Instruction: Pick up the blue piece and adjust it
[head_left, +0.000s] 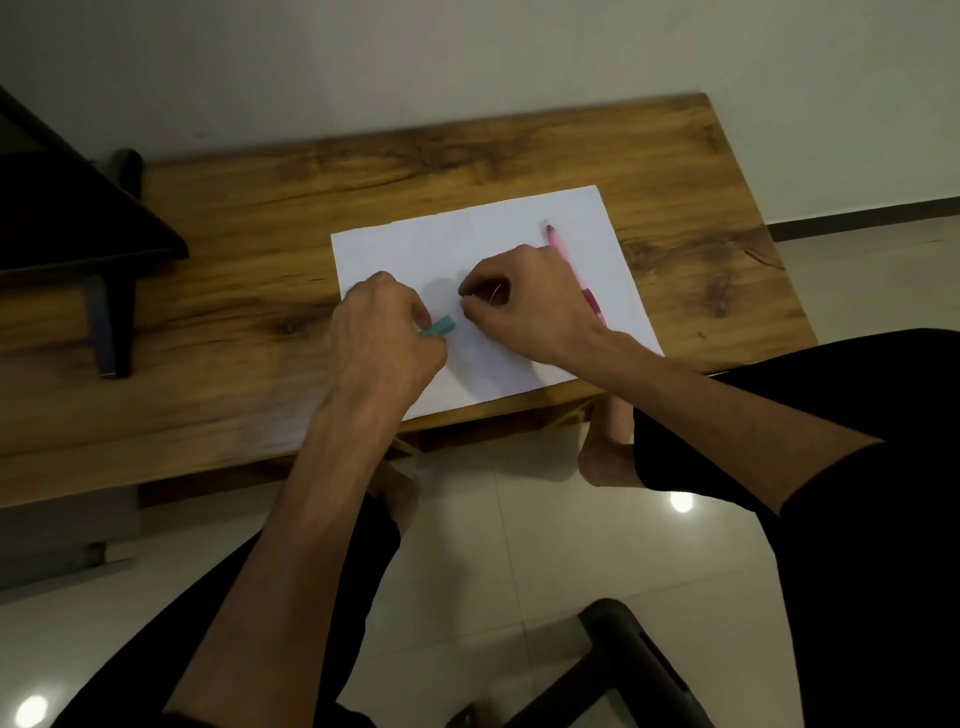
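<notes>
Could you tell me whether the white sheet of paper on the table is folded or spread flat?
Spread flat: the paper lies open on the wooden table, its corners showing, no fold visible.

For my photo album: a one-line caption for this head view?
Left hand grips a teal piece; right hand pinches over white paper.

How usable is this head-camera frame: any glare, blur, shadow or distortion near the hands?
Head view: soft overall, finest detail lost; wide-angle bend curves the brown wooden table edge; lamp glare spots on the glossy tiled floor, none on the white paper sheet; faint shadow between the left hand, pinching a small teal piece, and the right hand.
</notes>
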